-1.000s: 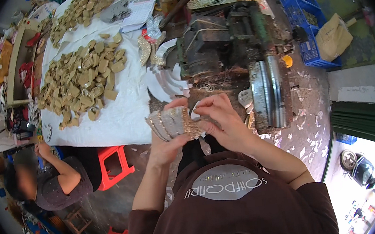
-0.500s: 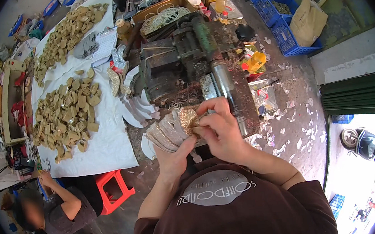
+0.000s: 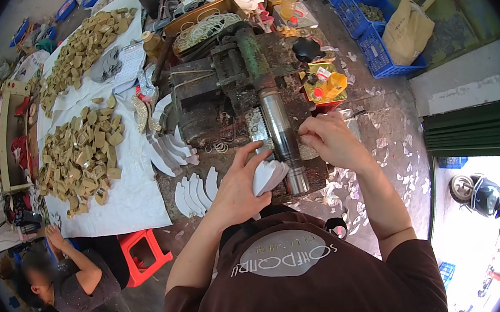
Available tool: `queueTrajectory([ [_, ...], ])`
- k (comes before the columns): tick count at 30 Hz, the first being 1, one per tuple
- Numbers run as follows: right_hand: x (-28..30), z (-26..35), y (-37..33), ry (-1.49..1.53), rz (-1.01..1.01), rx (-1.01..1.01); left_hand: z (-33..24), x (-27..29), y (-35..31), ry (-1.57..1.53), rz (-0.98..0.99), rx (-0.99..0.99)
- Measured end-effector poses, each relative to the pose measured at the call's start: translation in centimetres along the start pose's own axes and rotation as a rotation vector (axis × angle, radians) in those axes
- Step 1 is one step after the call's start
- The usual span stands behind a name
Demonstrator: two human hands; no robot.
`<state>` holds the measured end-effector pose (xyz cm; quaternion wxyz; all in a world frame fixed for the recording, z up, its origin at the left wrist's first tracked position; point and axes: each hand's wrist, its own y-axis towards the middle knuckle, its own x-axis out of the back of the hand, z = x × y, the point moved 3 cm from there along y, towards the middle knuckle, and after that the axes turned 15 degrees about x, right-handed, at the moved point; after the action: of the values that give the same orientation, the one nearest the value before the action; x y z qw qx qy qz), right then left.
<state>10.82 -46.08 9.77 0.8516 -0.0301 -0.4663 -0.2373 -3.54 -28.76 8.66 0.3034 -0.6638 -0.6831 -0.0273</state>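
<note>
My left hand is closed round a stack of white curved pieces, just left of the machine's metal shaft. The index finger reaches toward the shaft. On the shaft's other side, my right hand has thumb and fingers pinched together. A greyish patch lies by those fingertips; whether they hold it I cannot tell. The old, greasy machine stands beyond both hands. Several more white curved pieces lie in a row left of my left hand.
Tan blocks are heaped on a white sheet at left. A person sits beside a red stool at lower left. A yellow container stands right of the machine. Blue crates line the far right; scraps litter the floor.
Both hands were together on a fanned stack of glittery pieces. Now my right hand has moved right past the shaft, and my left holds the stack with its white side showing.
</note>
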Motion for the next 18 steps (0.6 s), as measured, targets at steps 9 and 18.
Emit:
queueTrajectory([
  [9, 0.4, 3.4, -1.0, 0.255, -0.458, -0.053, 5.9, 4.8, -4.1, -0.194, -0.278, 0.140],
  [18, -12.6, 14.1, 2.3, 0.599, 0.246, 0.331, 21.2, 10.4, -12.4, 0.604, -0.494, 0.379],
])
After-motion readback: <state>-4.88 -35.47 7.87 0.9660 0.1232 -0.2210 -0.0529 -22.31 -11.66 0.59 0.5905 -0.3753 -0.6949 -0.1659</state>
